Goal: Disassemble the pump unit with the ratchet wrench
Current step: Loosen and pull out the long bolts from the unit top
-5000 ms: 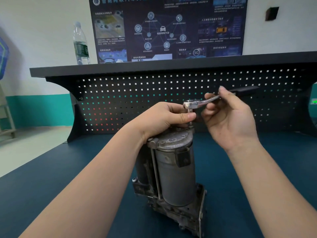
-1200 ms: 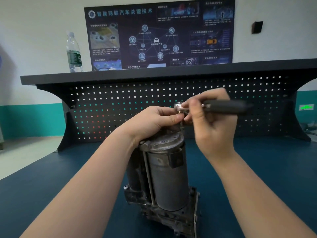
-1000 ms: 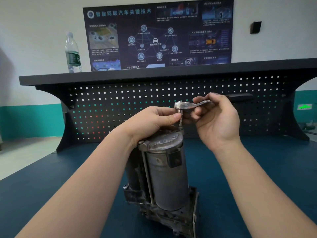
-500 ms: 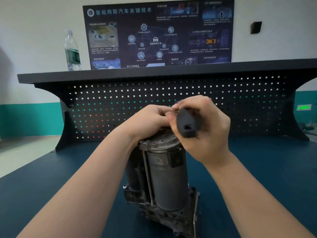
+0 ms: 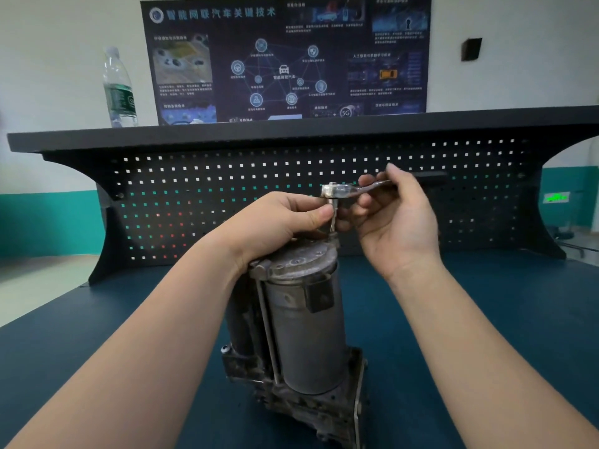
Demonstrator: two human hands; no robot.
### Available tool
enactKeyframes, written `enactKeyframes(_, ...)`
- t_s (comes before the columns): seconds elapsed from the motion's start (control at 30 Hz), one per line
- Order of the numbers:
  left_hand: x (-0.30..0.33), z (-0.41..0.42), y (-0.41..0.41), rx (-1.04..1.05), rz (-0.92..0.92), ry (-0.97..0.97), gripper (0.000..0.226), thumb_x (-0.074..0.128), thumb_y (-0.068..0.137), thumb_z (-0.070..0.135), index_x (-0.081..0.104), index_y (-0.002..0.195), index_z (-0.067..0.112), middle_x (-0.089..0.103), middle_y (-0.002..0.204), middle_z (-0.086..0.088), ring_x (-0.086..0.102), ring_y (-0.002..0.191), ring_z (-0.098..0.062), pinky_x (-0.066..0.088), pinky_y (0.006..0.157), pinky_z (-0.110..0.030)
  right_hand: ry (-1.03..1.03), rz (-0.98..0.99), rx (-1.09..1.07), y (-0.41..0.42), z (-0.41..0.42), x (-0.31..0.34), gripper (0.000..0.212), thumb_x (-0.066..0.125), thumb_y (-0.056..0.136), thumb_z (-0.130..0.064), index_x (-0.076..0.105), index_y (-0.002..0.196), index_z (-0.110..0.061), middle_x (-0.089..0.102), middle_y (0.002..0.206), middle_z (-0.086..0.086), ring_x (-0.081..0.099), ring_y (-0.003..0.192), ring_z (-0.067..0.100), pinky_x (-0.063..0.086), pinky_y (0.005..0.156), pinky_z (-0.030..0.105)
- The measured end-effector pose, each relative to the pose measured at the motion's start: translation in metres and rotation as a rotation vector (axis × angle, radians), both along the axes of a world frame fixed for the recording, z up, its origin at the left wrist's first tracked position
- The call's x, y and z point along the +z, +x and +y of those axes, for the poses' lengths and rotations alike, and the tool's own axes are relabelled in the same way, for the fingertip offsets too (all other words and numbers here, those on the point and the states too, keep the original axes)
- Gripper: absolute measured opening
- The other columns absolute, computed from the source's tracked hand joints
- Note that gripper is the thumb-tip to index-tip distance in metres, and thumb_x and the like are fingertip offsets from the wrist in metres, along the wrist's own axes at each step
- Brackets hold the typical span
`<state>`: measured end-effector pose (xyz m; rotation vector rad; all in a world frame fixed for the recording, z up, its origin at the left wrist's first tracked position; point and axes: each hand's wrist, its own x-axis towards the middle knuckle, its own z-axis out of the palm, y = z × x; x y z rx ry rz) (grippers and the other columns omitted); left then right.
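A grey, grimy pump unit point(image 5: 303, 332) stands upright on the dark blue bench top point(image 5: 486, 335), its cylinder on a cast base. The ratchet wrench point(image 5: 340, 190) sits above the unit's top cap, its bit pointing straight down onto a fastener at the cap's far right edge. My left hand point(image 5: 278, 225) rests on the cap and pinches the wrench's bit just below the head. My right hand point(image 5: 397, 222) grips the wrench's shaft, with the black handle pointing right behind my fingers. The fastener itself is hidden by my fingers.
A black pegboard back panel point(image 5: 227, 196) with a shelf on top rises behind the bench. A plastic water bottle point(image 5: 118, 89) stands on the shelf at left. A dark poster point(image 5: 285, 56) hangs on the wall. The floor drops away past the bench's left edge.
My right hand has swung the wrench handle from pointing toward me back out to the right, as it has done repeatedly. My left hand stayed on the bit and the pump has not moved.
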<state>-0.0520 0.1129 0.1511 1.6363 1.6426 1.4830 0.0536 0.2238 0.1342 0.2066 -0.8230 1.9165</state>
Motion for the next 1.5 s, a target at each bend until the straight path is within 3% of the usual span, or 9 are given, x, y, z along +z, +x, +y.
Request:
enactKeyframes(0.17, 0.000, 0.000, -0.001, -0.009, 0.013, 0.003, 0.016, 0.063, 0.080, 0.029, 0.077, 0.085, 0.025, 0.075, 0.085, 0.007, 0.068, 0.077, -0.002, 0.050, 0.070, -0.013, 0.811, 0.173, -0.846, 0.008, -0.014, -0.011, 0.017, 0.051, 0.094, -0.019, 0.051, 0.080, -0.011, 0.064, 0.067, 0.013, 0.058, 0.050, 0.020, 0.046, 0.052, 0.030)
enactKeyframes(0.27, -0.001, -0.001, 0.000, -0.066, -0.033, 0.011, 0.018, 0.062, 0.081, 0.025, 0.073, 0.095, 0.020, 0.075, 0.084, 0.006, 0.068, 0.078, -0.003, 0.052, 0.071, -0.015, 1.061, 0.164, -0.987, 0.013, -0.012, -0.011, 0.018, 0.052, 0.091, -0.013, 0.055, 0.079, 0.000, 0.061, 0.066, 0.013, 0.058, 0.053, 0.016, 0.044, 0.052, 0.027)
enactKeyframes(0.5, 0.000, -0.002, 0.002, -0.061, -0.032, -0.025, 0.016, 0.059, 0.089, 0.016, 0.072, 0.098, 0.014, 0.075, 0.091, 0.001, 0.069, 0.084, -0.005, 0.051, 0.075, -0.014, 0.182, -0.047, -0.051, 0.014, 0.002, 0.004, 0.015, 0.042, 0.093, -0.008, 0.047, 0.079, -0.011, 0.065, 0.062, 0.008, 0.049, 0.044, 0.015, 0.039, 0.045, 0.022)
enactKeyframes(0.7, 0.001, -0.003, 0.004, 0.036, 0.002, -0.020, 0.011, 0.065, 0.087, 0.018, 0.075, 0.088, 0.015, 0.075, 0.081, 0.005, 0.068, 0.074, -0.001, 0.050, 0.066, -0.011, -0.116, -0.069, 0.095, 0.005, -0.005, 0.006, 0.017, 0.057, 0.096, -0.022, 0.055, 0.087, -0.007, 0.071, 0.068, 0.008, 0.055, 0.045, 0.008, 0.044, 0.043, 0.016)
enactKeyframes(0.83, 0.001, -0.003, 0.006, 0.063, 0.019, -0.022, 0.012, 0.064, 0.088, 0.018, 0.075, 0.083, 0.017, 0.075, 0.079, 0.005, 0.067, 0.072, -0.001, 0.049, 0.067, -0.012, 0.089, -0.039, -0.280, -0.001, -0.011, -0.002, 0.014, 0.054, 0.099, -0.025, 0.052, 0.094, -0.012, 0.071, 0.073, 0.006, 0.054, 0.047, 0.010, 0.046, 0.047, 0.023)
enactKeyframes(0.93, 0.001, -0.004, 0.007, 0.081, 0.046, -0.023, 0.011, 0.067, 0.085, 0.020, 0.076, 0.079, 0.022, 0.074, 0.077, 0.007, 0.066, 0.071, -0.002, 0.051, 0.069, -0.015, 0.690, 0.151, -0.845, 0.001, -0.019, -0.012, 0.013, 0.058, 0.095, -0.021, 0.047, 0.089, -0.018, 0.065, 0.076, 0.011, 0.062, 0.057, 0.017, 0.051, 0.056, 0.030)
enactKeyframes(1.03, 0.000, -0.006, 0.006, 0.011, 0.026, 0.002, 0.011, 0.069, 0.079, 0.022, 0.077, 0.074, 0.028, 0.073, 0.075, 0.008, 0.066, 0.071, -0.004, 0.054, 0.071, -0.019, 1.092, 0.234, -1.038, 0.002, -0.017, -0.018, 0.016, 0.063, 0.091, -0.022, 0.049, 0.088, -0.015, 0.063, 0.078, 0.014, 0.067, 0.067, 0.026, 0.054, 0.062, 0.033)
enactKeyframes(1.37, 0.000, -0.007, 0.006, -0.007, -0.017, 0.009, 0.017, 0.067, 0.071, 0.033, 0.079, 0.081, 0.027, 0.076, 0.086, 0.005, 0.068, 0.080, -0.001, 0.052, 0.073, -0.013, -0.024, -0.075, 0.067, -0.002, -0.002, -0.001, 0.028, 0.052, 0.099, -0.024, 0.056, 0.075, -0.011, 0.071, 0.069, 0.003, 0.053, 0.045, 0.007, 0.043, 0.050, 0.020)
enactKeyframes(1.5, 0.002, -0.003, 0.007, 0.048, 0.009, -0.017, 0.014, 0.067, 0.074, 0.034, 0.078, 0.080, 0.028, 0.075, 0.084, 0.007, 0.067, 0.075, -0.001, 0.051, 0.070, -0.014, 0.319, 0.065, -0.440, -0.001, -0.011, -0.007, 0.013, 0.052, 0.098, -0.016, 0.051, 0.086, -0.014, 0.067, 0.071, 0.008, 0.057, 0.050, 0.014, 0.048, 0.051, 0.026)
